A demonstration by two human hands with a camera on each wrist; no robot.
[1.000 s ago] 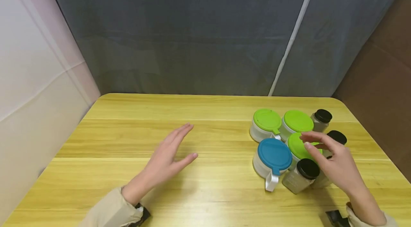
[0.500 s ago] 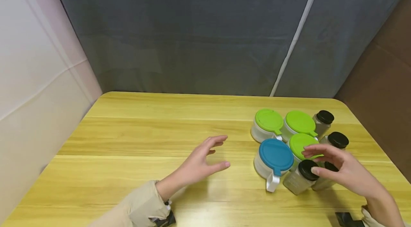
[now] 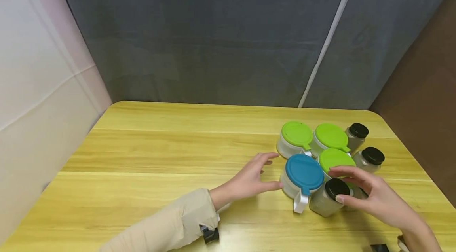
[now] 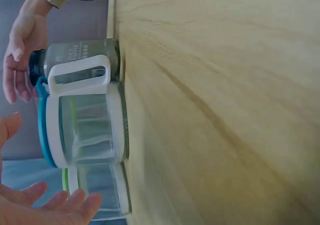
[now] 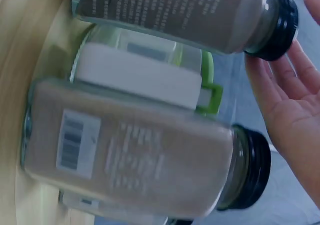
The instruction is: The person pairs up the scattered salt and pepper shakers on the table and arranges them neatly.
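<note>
My right hand (image 3: 377, 194) is at the black cap of a clear square spice jar (image 3: 325, 201), its fingers behind the cap. In the right wrist view the fingers (image 5: 287, 77) meet the cap of the upper jar (image 5: 170, 15), while the thumb is slightly off it. My left hand (image 3: 249, 179) stretches toward a clear round seasoning pot (image 3: 290, 184) with a blue lid and white handle. Thumb and fingers of that left hand are spread at its left side. The left wrist view shows a gap between them and the pot (image 4: 87, 130).
Lime-green-lidded pots (image 3: 296, 135) stand behind the blue-lidded one. More black-capped jars (image 3: 370, 159) line the right side, one with a barcode label (image 5: 77, 144). They stand on a wooden table (image 3: 160, 149), with a dark grey backdrop (image 3: 213, 46) behind.
My left hand has moved right, up to the blue-lidded pot. My right hand has come down and left to the front spice jar, which has shifted slightly left.
</note>
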